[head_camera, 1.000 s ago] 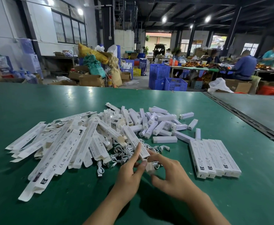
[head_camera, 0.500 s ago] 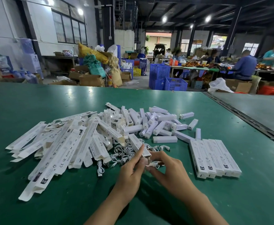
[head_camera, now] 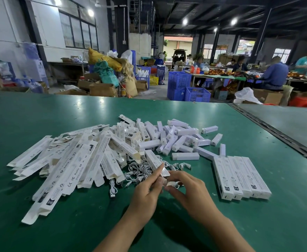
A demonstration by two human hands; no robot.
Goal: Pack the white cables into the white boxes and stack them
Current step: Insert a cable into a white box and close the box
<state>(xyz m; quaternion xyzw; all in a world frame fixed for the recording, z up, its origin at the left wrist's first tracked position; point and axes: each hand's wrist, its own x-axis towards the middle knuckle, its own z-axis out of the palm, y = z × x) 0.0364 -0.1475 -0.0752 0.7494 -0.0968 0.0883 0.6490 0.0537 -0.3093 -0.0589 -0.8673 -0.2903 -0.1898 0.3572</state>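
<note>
My left hand [head_camera: 147, 190] grips the near end of a long white box [head_camera: 153, 160] that points away from me. At that box's open end, my right hand [head_camera: 185, 190] pinches a coiled white cable [head_camera: 175, 184]. Loose white cables [head_camera: 140, 171] lie in a tangle just beyond my hands. Several packed white boxes [head_camera: 240, 176] lie side by side in a row to the right. To the left sprawls a heap of flat, unfolded box sleeves [head_camera: 70, 160].
Several short white lamp units [head_camera: 181, 140] are scattered behind the cables on the green table [head_camera: 40, 224]. A dark seam [head_camera: 276, 131] runs along the table's right side. Beyond the far edge stand blue crates [head_camera: 187, 88], cardboard boxes and seated workers [head_camera: 274, 73].
My hands have closed together at the box's end. The right hand has brought the coiled cable up against the opening, and the box has tilted slightly in my left hand.
</note>
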